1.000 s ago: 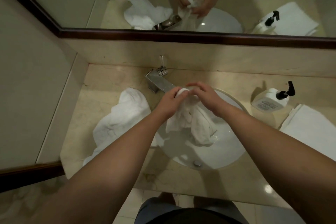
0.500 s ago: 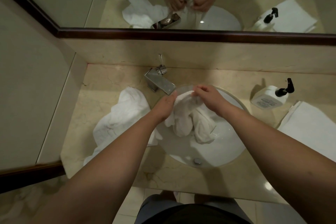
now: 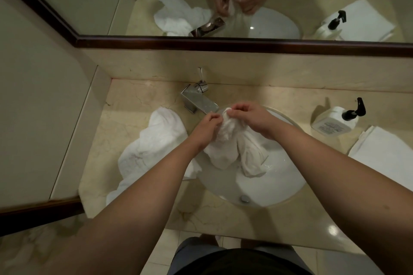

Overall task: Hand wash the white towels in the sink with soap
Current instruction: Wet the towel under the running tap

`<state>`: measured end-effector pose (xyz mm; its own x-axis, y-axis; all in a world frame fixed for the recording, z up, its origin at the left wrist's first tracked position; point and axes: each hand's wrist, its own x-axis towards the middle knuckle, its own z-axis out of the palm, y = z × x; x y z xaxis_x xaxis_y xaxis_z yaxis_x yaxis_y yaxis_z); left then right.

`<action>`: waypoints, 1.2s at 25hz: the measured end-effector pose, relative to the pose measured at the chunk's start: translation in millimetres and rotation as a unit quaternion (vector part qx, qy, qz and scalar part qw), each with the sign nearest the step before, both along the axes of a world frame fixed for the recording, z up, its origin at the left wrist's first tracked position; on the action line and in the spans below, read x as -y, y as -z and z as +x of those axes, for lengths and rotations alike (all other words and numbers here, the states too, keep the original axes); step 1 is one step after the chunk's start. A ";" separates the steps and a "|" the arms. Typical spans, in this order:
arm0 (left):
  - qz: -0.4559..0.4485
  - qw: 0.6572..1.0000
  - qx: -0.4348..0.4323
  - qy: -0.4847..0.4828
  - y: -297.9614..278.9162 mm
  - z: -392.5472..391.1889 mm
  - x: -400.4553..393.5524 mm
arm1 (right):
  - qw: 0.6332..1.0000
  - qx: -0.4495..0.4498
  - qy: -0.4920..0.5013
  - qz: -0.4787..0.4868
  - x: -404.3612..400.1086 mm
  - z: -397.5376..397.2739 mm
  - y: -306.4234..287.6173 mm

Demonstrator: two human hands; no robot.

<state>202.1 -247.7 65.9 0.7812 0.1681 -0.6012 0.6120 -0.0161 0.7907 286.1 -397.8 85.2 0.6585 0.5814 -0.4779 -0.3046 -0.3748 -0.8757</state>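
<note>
A wet white towel (image 3: 232, 147) hangs bunched over the white oval sink (image 3: 281, 176), its lower folds drooping into the basin. My left hand (image 3: 206, 128) pinches the towel's top from the left. My right hand (image 3: 250, 118) grips the same bunch from the right, just below the faucet spout. A white soap bottle (image 3: 333, 121) with a black pump lies on the counter right of the sink.
A square chrome faucet (image 3: 196, 101) stands behind the sink at the left. A crumpled white towel (image 3: 152, 149) lies on the marble counter (image 3: 138, 100) left of the basin. A folded white towel (image 3: 384, 152) sits at the right edge. A mirror runs along the back wall.
Both hands have worked the top of the towel together, shifting slightly back and forth under the spout. The hanging folds have bunched differently.
</note>
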 end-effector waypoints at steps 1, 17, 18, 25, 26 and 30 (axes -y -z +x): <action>-0.003 1.000 -0.002 0.009 0.1 0.5 -2.1 | 1.000 0.010 0.003 0.016 -2.0 -1.5 -3.2; 0.010 0.996 0.086 0.011 -2.9 -4.0 -14.6 | 0.998 0.042 0.024 -0.041 -2.5 1.9 -2.2; 0.008 0.996 0.089 -0.010 -5.5 -1.7 -12.6 | 0.997 0.054 0.001 -0.049 -2.2 2.6 -1.3; 0.001 0.998 0.056 -0.024 -0.3 -1.1 -10.4 | 0.999 0.036 -0.004 -0.025 -9.2 -1.5 -4.2; 0.016 0.999 0.045 -0.004 5.9 -6.4 -11.9 | 0.999 0.023 0.030 -0.018 -8.4 -2.3 -3.5; 0.021 0.997 0.077 0.003 15.0 -14.1 -12.7 | 0.997 0.025 0.022 -0.075 -2.6 -4.2 6.6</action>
